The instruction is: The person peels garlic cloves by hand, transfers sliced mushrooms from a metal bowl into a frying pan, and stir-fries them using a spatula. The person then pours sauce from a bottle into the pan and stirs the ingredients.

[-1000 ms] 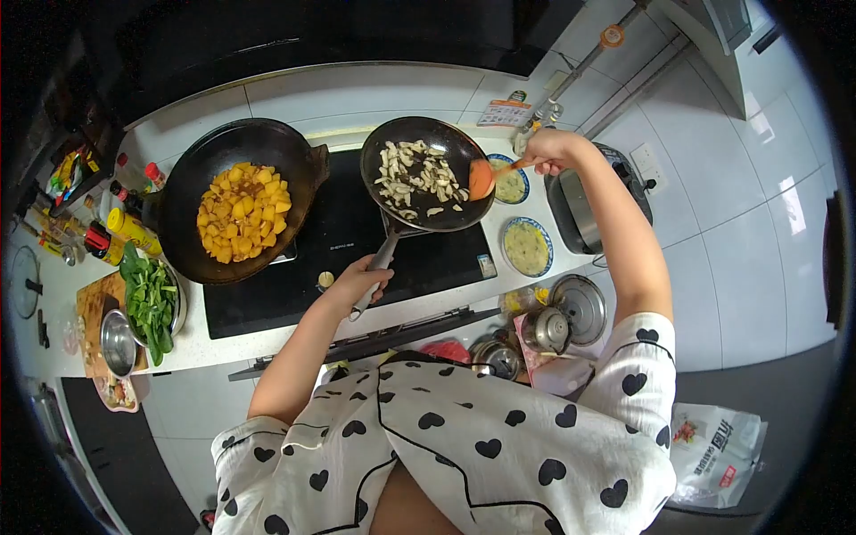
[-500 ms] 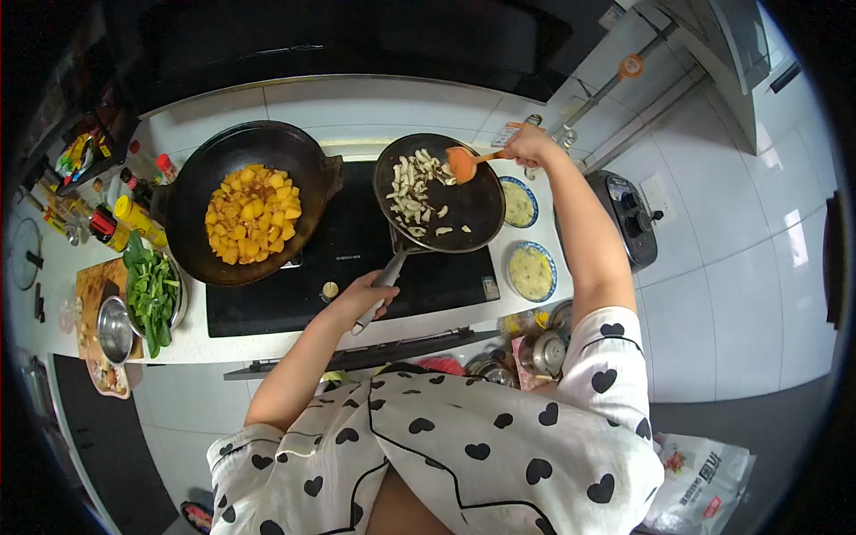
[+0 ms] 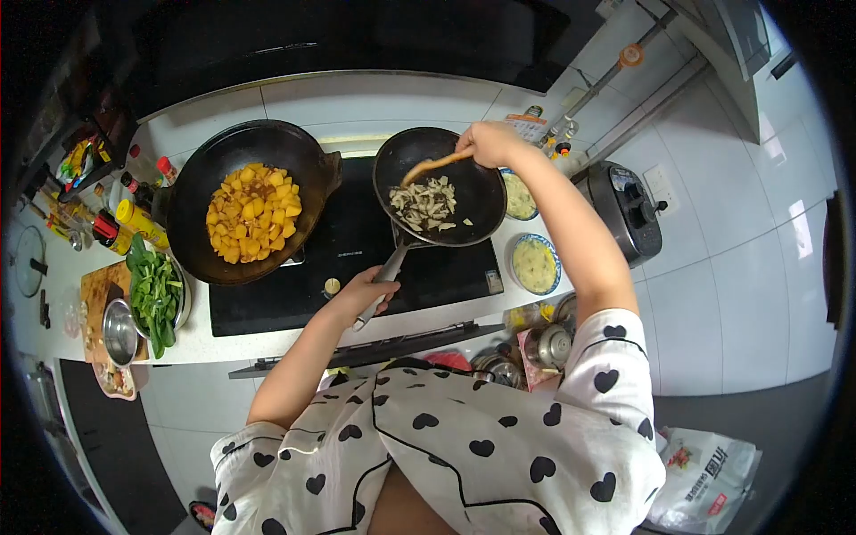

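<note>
My left hand (image 3: 364, 296) is closed around the grey handle of a black frying pan (image 3: 473, 198) on the stove's right side. In my right hand (image 3: 489, 143) is an orange spatula (image 3: 434, 164), gripped by its handle. The spatula's head reaches into the pan's upper left, seen nearly edge-on, touching the pale chopped pieces (image 3: 424, 205), which look like sliced mushrooms. These lie gathered in the pan's lower left part. Left of the pan stands a large dark wok (image 3: 192, 201) holding yellow-orange chunks (image 3: 254, 214).
Two patterned bowls (image 3: 536, 264) of pale food sit right of the stove (image 3: 357, 259), near a dark appliance (image 3: 629, 214). On the left are leafy greens (image 3: 154, 299), a metal bowl (image 3: 119, 332), a cutting board (image 3: 94, 290) and several bottles (image 3: 138, 223). A drawer below stands pulled out.
My right hand has moved left with the spatula, whose head went from the pan's right rim to its left side. The pale pieces are bunched lower. My left hand stays on the handle.
</note>
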The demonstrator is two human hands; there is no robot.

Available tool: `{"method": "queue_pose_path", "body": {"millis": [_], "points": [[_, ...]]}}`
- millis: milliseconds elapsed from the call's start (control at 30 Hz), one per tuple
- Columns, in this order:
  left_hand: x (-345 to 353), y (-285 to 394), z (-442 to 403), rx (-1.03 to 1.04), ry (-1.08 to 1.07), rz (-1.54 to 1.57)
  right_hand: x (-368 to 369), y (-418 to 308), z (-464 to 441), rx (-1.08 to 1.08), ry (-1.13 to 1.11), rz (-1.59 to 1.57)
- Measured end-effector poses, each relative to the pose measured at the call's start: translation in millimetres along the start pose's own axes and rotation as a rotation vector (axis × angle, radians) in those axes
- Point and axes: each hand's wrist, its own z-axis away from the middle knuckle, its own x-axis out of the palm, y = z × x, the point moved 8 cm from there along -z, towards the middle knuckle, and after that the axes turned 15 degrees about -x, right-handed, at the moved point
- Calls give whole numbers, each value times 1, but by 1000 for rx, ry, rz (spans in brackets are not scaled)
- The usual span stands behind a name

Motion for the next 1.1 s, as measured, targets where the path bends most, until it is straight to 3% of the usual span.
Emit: {"method": "queue_pose_path", "body": {"millis": [67, 200, 333, 500, 600, 733, 833, 933, 1100], "points": [[-1, -3, -2, -12, -18, -3, 0, -6, 19, -110, -40, 56], [2, 2, 4, -35, 22, -28, -22, -18, 70, -56, -79, 62], [1, 0, -1, -49, 2, -31, 20, -18, 82, -13, 102, 24], [0, -2, -2, -59, 14, -19, 50, 15, 78, 206, 326, -118], [0, -2, -4, -37, -21, -2, 80, 4, 81, 157, 343, -170], [0, -2, -3, -42, -4, -7, 35, -11, 118, 28, 247, -86], [0, -2, -5, -33, -29, -2, 0, -16, 146, 55, 106, -66], [1, -2, -1, -57, -4, 3, 15, -22, 148, 57, 71, 11], [0, -1, -1, -37, -10, 15, 54, 4, 119, 262, 348, -82]]}}
